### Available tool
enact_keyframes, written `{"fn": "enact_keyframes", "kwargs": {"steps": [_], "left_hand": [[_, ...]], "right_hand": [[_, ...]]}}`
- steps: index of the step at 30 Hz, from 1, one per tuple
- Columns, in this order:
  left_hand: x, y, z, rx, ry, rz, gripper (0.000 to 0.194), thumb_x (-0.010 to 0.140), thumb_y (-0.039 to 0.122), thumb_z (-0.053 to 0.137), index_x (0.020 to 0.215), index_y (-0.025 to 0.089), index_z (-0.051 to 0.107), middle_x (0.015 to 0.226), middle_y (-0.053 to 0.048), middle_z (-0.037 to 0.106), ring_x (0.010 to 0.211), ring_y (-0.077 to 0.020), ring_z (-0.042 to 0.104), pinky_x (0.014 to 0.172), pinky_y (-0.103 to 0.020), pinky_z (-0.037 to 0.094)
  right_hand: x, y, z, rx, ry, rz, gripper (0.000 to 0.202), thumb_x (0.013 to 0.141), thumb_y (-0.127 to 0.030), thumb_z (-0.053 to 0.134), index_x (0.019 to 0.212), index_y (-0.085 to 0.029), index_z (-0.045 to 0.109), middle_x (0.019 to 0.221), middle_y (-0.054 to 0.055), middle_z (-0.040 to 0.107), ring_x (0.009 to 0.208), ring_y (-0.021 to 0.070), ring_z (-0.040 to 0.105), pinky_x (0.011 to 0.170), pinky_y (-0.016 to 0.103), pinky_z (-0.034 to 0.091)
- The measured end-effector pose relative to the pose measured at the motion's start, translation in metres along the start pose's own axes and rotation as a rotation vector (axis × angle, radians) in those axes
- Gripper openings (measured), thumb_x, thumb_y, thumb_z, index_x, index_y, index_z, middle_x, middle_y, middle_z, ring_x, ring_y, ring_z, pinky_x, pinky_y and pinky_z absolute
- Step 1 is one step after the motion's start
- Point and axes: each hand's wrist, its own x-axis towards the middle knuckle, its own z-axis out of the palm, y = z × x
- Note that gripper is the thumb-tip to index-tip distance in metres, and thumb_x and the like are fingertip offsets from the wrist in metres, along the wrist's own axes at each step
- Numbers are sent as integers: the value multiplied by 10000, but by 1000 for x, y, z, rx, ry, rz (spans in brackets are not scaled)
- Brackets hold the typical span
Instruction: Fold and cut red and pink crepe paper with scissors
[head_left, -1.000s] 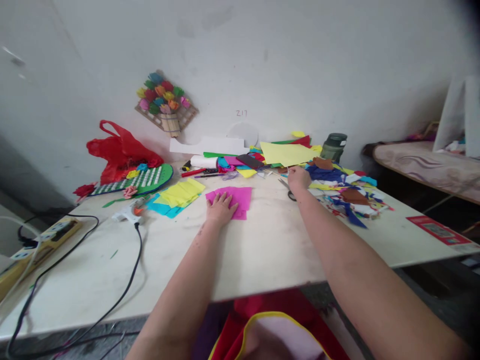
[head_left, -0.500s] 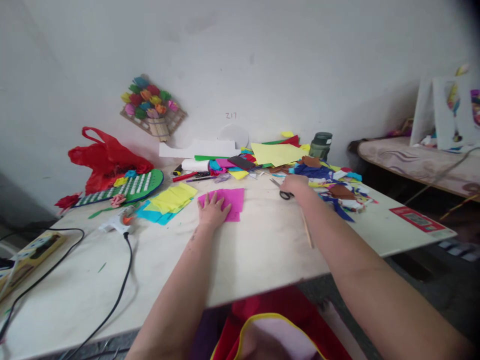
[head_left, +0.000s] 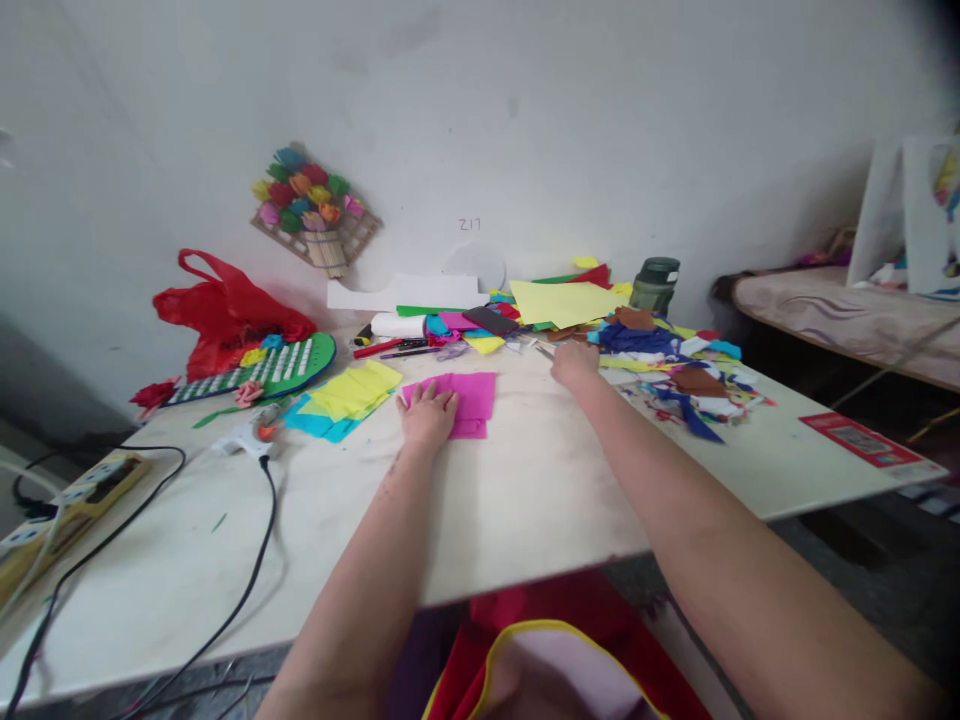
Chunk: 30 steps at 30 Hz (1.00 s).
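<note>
My left hand (head_left: 429, 415) lies with fingers spread on a stack of magenta crepe paper (head_left: 474, 405), pressing its left part on the table. Farther back and to the right, my right hand (head_left: 576, 363) is closed low over the tabletop. Thin blades of scissors (head_left: 547, 352) stick out to the left of its fingers; the handles are hidden by the hand. A pale thin stick lies close by, partly hard to make out. Yellow crepe paper sheets (head_left: 358, 390) rest on blue sheets (head_left: 319, 422) left of the magenta stack.
A glue gun (head_left: 247, 437) with a black cord lies at left, near a power strip (head_left: 71, 510). A red plastic bag (head_left: 225, 305) stands behind. Coloured scraps (head_left: 675, 370) heap at right before a dark green bottle (head_left: 655, 285). Pens (head_left: 405, 346) and paper line the back.
My right hand has moved slightly back and left, covering the scissors' black handles. The wooden stick that lay below it has left that spot. My left hand stays on the magenta paper.
</note>
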Motion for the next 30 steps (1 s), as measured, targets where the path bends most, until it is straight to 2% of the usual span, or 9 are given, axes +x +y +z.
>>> {"fn": "enact_keyframes", "kwargs": {"steps": [4,7,10,14,16,18,21,25,30], "left_hand": [[2,-3,4,39,50,-33,533,843,504,160,1214,328,500,1413,15,299,1332,-266,119,1025,-585,41],[2,-6,8,66,35,-72,561,832,523,162,1207,299,513,1419,-4,289,1335,-292,73,1019,-596,28],[1,-8,10,70,21,-87,568,828,529,159,1214,296,506,1417,-12,292,1336,-299,60,1015,-600,29],[0,-8,7,53,33,-110,570,826,531,157,1223,296,491,1414,-11,299,1336,-293,64,1020,-593,23],[0,-7,5,37,36,-129,577,821,537,169,1243,284,470,1409,-20,308,1334,-295,80,1024,-588,33],[0,-7,4,25,27,-149,581,813,541,193,1250,269,464,1403,-30,319,1330,-303,96,1025,-588,40],[0,-8,3,10,13,-163,580,804,542,227,1240,253,477,1393,-35,338,1325,-310,115,1022,-593,55],[-1,-9,2,2,16,-179,574,796,542,257,1234,247,483,1380,-36,361,1322,-305,135,1024,-585,83],[-2,-8,0,0,-7,-189,574,792,549,270,1245,258,469,1386,-24,351,1321,-300,144,1026,-577,108]], "right_hand": [[-12,-30,17,143,149,-130,403,859,-317,352,1173,-151,542,1211,144,523,1102,242,474,895,327,360],[-17,-42,38,142,79,-321,506,881,-417,274,1298,-164,409,1390,86,345,1263,219,293,1010,345,236],[-13,-30,51,22,88,-430,519,879,-434,279,1336,-198,349,1453,38,216,1332,223,107,1057,437,41],[-6,1,43,-70,179,-318,474,877,-348,321,1300,-150,400,1441,88,239,1335,231,78,1046,471,23],[-6,3,34,-51,218,-296,435,865,-314,353,1254,-147,455,1421,102,282,1319,242,146,1042,465,78],[-9,-8,24,41,233,-219,398,872,-309,333,1172,-134,528,1309,138,440,1227,251,343,1009,427,205],[-16,-41,17,236,97,32,422,888,-339,265,1044,-148,607,1061,156,610,1006,248,552,829,353,400],[-28,-77,21,397,-70,81,453,860,-446,304,1009,-171,631,1025,142,633,961,243,584,735,311,439],[-38,-84,30,410,-141,29,496,834,-505,314,977,-172,653,1007,141,648,952,243,592,742,314,436]]}}
